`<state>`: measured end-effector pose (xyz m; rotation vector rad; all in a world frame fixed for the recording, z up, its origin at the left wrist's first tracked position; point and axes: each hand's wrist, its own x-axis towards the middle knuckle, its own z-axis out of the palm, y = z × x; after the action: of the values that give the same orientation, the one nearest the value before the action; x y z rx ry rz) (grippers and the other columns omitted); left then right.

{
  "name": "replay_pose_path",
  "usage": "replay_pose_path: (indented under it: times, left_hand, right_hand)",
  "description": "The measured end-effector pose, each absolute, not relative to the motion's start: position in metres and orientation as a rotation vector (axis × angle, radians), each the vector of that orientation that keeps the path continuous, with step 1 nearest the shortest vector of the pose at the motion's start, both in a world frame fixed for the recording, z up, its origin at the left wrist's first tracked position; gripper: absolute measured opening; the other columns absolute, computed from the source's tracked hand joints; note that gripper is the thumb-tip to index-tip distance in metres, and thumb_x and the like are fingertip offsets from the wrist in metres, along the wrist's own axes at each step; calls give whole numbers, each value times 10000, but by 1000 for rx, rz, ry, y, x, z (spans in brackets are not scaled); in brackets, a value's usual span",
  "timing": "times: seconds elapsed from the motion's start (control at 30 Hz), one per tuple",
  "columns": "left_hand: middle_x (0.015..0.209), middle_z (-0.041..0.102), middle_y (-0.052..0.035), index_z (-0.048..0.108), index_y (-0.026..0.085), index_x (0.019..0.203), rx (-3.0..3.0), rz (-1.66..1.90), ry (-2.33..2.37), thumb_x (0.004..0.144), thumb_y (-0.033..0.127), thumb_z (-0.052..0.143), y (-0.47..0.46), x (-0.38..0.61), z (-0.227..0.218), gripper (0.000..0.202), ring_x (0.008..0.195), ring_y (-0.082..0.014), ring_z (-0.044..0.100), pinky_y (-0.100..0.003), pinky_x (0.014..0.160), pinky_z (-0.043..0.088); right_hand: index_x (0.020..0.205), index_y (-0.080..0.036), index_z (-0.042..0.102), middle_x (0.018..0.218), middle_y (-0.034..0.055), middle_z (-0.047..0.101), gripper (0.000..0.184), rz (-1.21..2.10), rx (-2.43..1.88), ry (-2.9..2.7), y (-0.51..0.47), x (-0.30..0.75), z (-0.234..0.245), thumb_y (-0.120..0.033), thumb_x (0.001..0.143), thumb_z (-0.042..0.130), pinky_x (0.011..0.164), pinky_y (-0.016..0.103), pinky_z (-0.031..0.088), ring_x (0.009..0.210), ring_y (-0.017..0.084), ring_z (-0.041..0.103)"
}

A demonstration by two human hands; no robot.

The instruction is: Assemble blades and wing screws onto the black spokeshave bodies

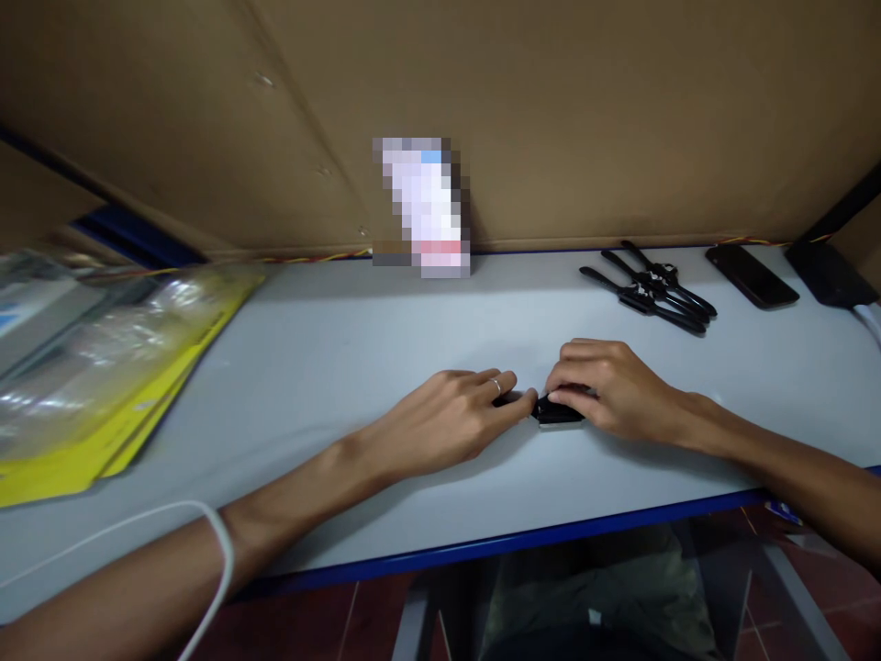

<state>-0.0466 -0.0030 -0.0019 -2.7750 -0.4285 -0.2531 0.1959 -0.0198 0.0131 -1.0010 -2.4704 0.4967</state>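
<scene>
A small black object with a silver-grey lower edge [561, 413] lies low at the table, between my two hands; its exact kind cannot be made out. My right hand [612, 390] is closed, with thumb and fingers pinching its right part. From the left, my left hand [468, 413], with a ring on one finger, curls over a dark part at the object's left end. The left index fingertip touches the black body. Both palms face down, and the fingers hide much of the object.
Several slim black tools with long handles [651, 289] lie at the back right. Beyond them are a black phone [753, 275] and a dark box [830, 274]. Clear plastic packets with yellow cards [130, 367] cover the left side. A white cable [220, 542] crosses my left forearm.
</scene>
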Motion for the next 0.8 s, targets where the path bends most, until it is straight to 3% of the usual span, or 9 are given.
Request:
replay_pose_path:
  times: [0.13,0.4,0.6,0.8]
  left_hand:
    - [796,591,-5,526,159,1153,-2777,-255,-433,941,51,377,-3,-47,-2,280,555,-124,543,-283,494,411]
    - [803,604,-8,521,159,1168,-2784,-247,-426,934,39,379,-3,-47,-4,299,557,-132,542,-300,490,404]
    - [813,627,-13,530,147,1150,-2786,-257,-412,932,46,397,-3,-46,-2,274,584,-141,563,-304,497,411]
    - [823,643,-19,538,147,1150,-2802,-255,-407,938,54,401,-3,-46,-2,269,622,-141,580,-297,523,426]
  right_hand:
    - [876,-164,724,812,34,682,126,593,-1087,-2371,-21,193,15,-112,891,609,695,275,412,732,139,572]
    - [716,-167,672,630,-38,638,118,1016,-1279,-2110,-14,192,19,-120,825,677,603,238,382,579,88,533]
    - [729,-174,584,752,18,627,199,567,-1283,-2452,-20,195,23,-202,926,597,655,290,340,693,138,508]
    - [802,-163,608,755,77,640,213,113,-1300,-2649,-32,188,18,-187,949,455,600,333,255,709,187,493]
